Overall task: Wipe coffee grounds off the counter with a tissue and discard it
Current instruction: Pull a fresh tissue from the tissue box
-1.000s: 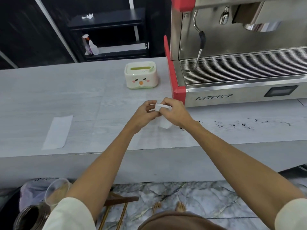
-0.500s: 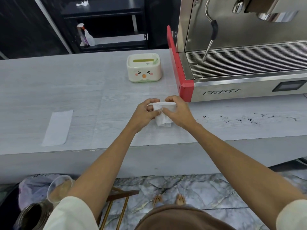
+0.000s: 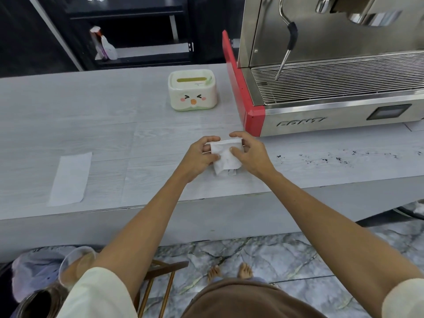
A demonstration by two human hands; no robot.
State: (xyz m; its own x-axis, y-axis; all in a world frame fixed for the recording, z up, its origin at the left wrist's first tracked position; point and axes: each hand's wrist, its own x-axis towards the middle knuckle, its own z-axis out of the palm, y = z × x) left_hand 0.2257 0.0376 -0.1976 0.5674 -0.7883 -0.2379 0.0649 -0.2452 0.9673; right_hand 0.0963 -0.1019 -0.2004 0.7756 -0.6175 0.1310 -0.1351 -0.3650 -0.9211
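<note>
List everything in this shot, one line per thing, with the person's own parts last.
tissue: one, white, folded, held in both hands above the counter
coffee grounds: scattered dark specks, on the counter right of the hands
counter: one, pale grey wood grain
tissue box: one, cream with a cartoon face, left of the machine
espresso machine: one, steel with red edge, back right
paper strip: one, white, flat on the counter at left
spray bottle: one, pale, on the dark shelf behind
plastic cup: one, clear, lower left below the counter
left hand: gripping the tissue's left side
right hand: gripping its right side
</note>
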